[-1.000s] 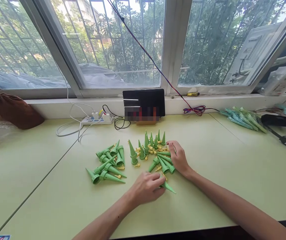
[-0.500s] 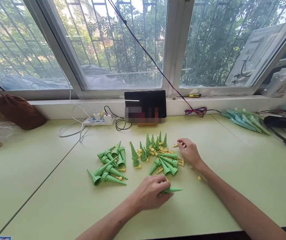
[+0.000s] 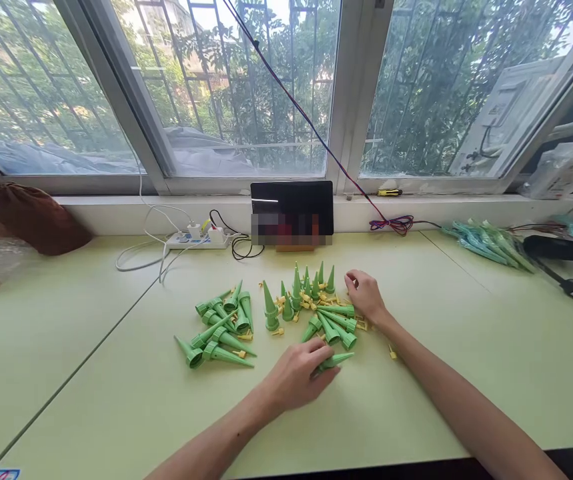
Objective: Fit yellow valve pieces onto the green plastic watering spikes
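My left hand (image 3: pixel 299 373) is closed round a green plant watering spike (image 3: pixel 335 361), its tapered tip pointing right. My right hand (image 3: pixel 367 295) is at the right end of the pile, thumb and fingers pinched on a small yellow valve (image 3: pixel 355 283), mostly hidden by the fingers. Between and beyond the hands, several green spikes (image 3: pixel 346 323) lie on their sides. Behind these, several more spikes (image 3: pixel 296 288) stand upright among scattered yellow valves (image 3: pixel 307 303). A second heap of green spikes (image 3: pixel 223 333) lies to the left.
One yellow valve (image 3: pixel 392 353) lies beside my right forearm. Behind the heaps stand a dark tablet (image 3: pixel 291 207) and a power strip (image 3: pixel 199 240) with cables. Bagged spikes (image 3: pixel 489 243) and a black strapped device (image 3: pixel 556 250) lie far right; a brown pouch (image 3: pixel 39 217) is far left.
My right hand has drawn left and slightly away from me, and the yellow valve at its fingertips has left the table. My left hand has moved slightly up and left with the spike.
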Tool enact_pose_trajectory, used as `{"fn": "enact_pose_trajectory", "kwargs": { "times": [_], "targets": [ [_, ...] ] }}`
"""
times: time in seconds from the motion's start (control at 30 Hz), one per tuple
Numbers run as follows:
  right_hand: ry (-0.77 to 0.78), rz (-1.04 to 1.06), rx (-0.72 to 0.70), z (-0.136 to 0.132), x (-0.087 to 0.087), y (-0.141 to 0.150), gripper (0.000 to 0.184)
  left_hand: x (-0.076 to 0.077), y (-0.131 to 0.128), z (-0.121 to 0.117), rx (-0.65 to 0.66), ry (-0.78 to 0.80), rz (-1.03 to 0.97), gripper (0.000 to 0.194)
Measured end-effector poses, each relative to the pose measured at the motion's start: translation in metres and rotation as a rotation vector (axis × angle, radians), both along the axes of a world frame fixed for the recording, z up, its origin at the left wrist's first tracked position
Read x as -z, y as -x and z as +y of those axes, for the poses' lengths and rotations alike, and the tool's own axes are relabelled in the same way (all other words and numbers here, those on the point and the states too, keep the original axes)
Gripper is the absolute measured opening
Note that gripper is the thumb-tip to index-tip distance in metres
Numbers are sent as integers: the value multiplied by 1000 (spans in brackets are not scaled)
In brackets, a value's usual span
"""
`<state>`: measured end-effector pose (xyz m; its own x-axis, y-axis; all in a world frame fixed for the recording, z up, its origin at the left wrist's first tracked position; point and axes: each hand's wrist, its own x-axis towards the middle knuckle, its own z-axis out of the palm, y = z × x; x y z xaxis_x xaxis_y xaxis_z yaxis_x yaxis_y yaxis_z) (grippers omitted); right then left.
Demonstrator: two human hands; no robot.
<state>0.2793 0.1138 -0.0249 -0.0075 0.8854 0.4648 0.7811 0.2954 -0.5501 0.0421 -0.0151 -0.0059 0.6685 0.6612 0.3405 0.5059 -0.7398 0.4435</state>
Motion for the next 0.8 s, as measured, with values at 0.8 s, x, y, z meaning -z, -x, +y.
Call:
{"fn": "enact_pose_trajectory", "kwargs": {
  "times": [0.8],
  "targets": [
    [146,-155,-17,-27,5,-10,16,-5,9,11,-138,-20,-225,24]
  ]
}}
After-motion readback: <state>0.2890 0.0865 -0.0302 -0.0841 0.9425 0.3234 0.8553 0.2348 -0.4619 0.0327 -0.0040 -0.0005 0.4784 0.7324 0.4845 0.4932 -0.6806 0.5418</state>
